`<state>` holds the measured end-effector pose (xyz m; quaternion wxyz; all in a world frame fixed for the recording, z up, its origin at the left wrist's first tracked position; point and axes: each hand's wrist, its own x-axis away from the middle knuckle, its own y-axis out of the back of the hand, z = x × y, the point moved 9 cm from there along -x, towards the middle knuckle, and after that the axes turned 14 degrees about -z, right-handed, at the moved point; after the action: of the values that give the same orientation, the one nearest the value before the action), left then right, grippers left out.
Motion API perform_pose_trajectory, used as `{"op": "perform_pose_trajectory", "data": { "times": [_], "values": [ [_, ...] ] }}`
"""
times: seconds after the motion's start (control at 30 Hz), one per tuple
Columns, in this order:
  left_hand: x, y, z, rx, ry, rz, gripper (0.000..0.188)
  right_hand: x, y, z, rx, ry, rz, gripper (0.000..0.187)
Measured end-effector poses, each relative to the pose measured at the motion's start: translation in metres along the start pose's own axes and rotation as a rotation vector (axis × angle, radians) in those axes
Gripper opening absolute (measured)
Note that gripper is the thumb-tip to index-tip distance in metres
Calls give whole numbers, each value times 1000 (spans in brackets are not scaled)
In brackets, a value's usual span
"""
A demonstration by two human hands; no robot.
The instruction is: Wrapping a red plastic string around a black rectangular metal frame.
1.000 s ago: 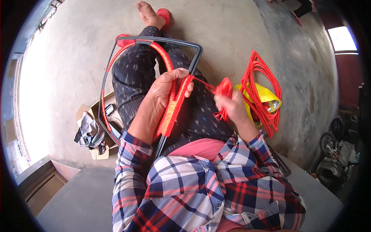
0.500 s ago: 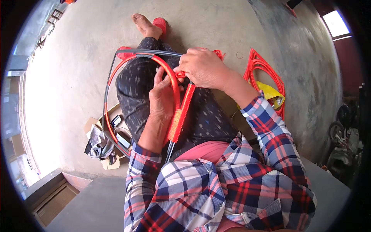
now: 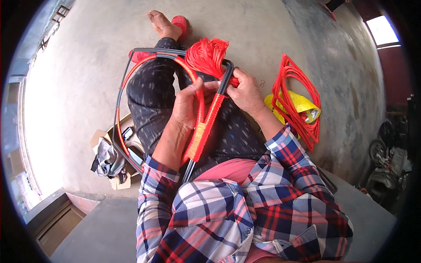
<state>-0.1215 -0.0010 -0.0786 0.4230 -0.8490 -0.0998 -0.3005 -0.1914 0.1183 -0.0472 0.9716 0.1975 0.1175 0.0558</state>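
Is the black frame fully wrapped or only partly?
Partly: red cord binds one bar of the frame, but its corner near the right hand is bare black.

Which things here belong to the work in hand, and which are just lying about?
In the work:
Black frame, partly wrapped in red
Red hoop bound to it
Red cord bundle, at the right hand

Apparently lying about:
Red looped strands, floor at right; possibly related
Yellow bag among them
Grey cloth and cardboard box, left
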Motion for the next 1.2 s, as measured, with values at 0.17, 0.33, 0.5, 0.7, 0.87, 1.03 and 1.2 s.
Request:
{"op": "perform_pose_trajectory", "data": {
  "times": [0.17, 0.33, 0.5, 0.7, 0.87, 1.03, 1.2],
  "values": [
    [16, -22, 22, 30, 324, 250, 33, 3, 44, 24, -26, 203, 28, 20],
    [9, -9, 19, -121, 219, 21, 27, 25, 100, 61, 47, 239, 186, 24],
    [6, 16, -4, -143, 104, -156, 23, 54, 161, 91, -614, 204, 26, 30],
    [4, 19, -11, -60, 104, -128, 13, 66, 227, 36, -1232, -64, -71, 22],
    [1, 21, -5, -92, 127, -171, 12, 51, 184, -39, -945, -496, -492, 18],
    [2, 23, -4, -94, 120, -177, 14, 40, 10, -5, -589, -382, 208, 16],
    [-2, 26, 0, -77, 164, -193, 21, 45, 5, 21, -470, -398, 264, 5]
  ]
}}
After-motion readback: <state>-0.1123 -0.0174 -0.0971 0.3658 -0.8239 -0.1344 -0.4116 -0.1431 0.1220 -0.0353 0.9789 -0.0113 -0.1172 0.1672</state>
